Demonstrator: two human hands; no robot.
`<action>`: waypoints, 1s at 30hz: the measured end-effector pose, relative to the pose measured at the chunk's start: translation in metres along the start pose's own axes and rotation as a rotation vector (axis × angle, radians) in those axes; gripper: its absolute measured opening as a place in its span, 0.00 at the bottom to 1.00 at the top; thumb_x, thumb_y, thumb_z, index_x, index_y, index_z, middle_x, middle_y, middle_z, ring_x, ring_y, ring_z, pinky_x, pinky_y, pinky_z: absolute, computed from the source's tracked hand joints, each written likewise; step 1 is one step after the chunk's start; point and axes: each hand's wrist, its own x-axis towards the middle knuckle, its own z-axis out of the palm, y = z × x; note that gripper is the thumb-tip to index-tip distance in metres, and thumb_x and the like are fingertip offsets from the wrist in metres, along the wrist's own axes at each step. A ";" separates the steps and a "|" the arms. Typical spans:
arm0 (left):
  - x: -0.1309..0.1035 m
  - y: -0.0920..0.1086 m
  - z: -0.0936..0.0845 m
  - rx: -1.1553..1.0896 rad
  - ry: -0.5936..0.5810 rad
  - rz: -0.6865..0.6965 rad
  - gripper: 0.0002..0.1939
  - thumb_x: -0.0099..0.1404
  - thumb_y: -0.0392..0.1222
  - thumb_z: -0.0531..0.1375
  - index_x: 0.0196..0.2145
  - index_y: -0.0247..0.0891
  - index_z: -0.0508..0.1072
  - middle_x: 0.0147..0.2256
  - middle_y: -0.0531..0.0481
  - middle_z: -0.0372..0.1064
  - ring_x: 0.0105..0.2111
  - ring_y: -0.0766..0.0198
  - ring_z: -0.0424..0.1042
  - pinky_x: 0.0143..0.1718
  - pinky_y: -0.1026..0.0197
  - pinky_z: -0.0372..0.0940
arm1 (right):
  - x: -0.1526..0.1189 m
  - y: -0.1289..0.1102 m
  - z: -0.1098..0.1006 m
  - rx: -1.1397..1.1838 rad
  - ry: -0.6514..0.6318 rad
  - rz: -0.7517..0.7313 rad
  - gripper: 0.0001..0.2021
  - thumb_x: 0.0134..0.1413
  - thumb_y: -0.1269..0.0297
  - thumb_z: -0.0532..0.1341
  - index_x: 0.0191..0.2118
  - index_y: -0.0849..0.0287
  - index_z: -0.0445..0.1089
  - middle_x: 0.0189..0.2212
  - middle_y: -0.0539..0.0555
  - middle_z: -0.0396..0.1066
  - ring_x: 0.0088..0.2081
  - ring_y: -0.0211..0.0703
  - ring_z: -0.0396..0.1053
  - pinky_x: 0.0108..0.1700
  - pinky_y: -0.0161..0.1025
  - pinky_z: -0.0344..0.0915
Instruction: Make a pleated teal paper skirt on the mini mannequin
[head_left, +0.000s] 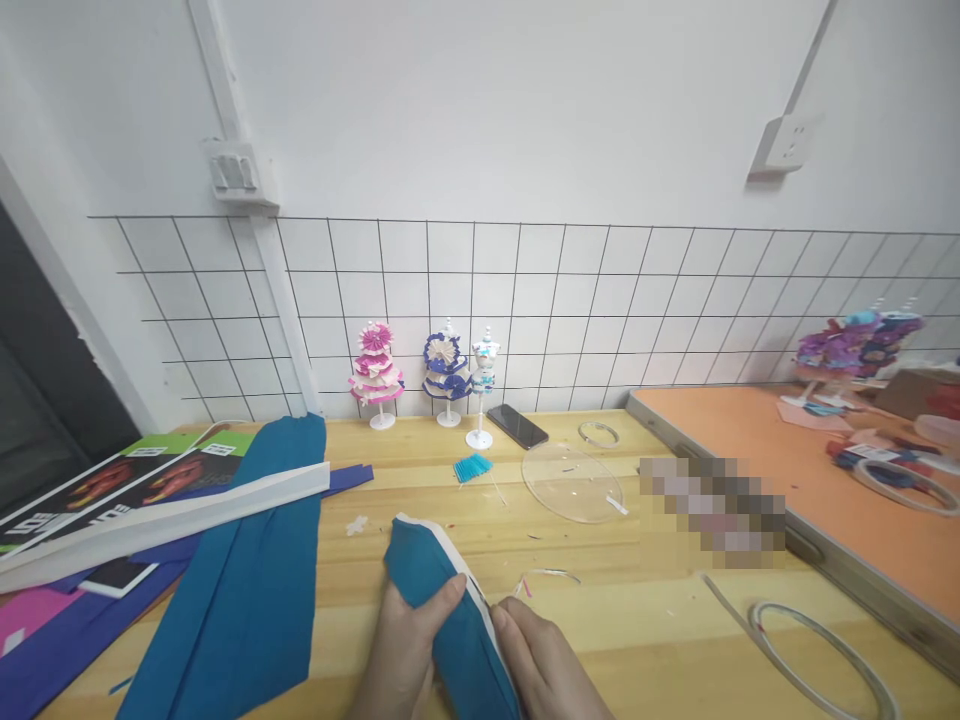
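Note:
My left hand [409, 640] is closed round a folded teal strip [474, 648] with a white edge, its thumb lying on top. The strip could be crepe paper or cloth; it slants from the table's middle down towards me. At its right edge my right hand [544, 655] is closed, thumb and forefinger together. A small dark, thin thing shows at those fingertips, but its kind is hidden. Just beyond the strip lies a small pleated turquoise piece [472, 467] with a loose thread. Thin scraps [555, 573] lie near my right hand.
Large teal sheets [259, 560] and a white strip [225, 513] lie at left over printed packs. Small decorated stands [376, 375] line the wall beside a phone [517, 426]. A clear disc [574, 485] and clear rings [821, 650] lie right, before an orange raised board [757, 440].

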 end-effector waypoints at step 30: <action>0.004 0.006 -0.005 0.019 0.000 0.038 0.25 0.41 0.38 0.69 0.38 0.34 0.67 0.25 0.50 0.75 0.26 0.59 0.72 0.29 0.58 0.68 | -0.010 -0.013 -0.015 0.124 -0.017 0.098 0.29 0.53 0.40 0.44 0.34 0.59 0.71 0.33 0.56 0.71 0.40 0.48 0.65 0.42 0.36 0.61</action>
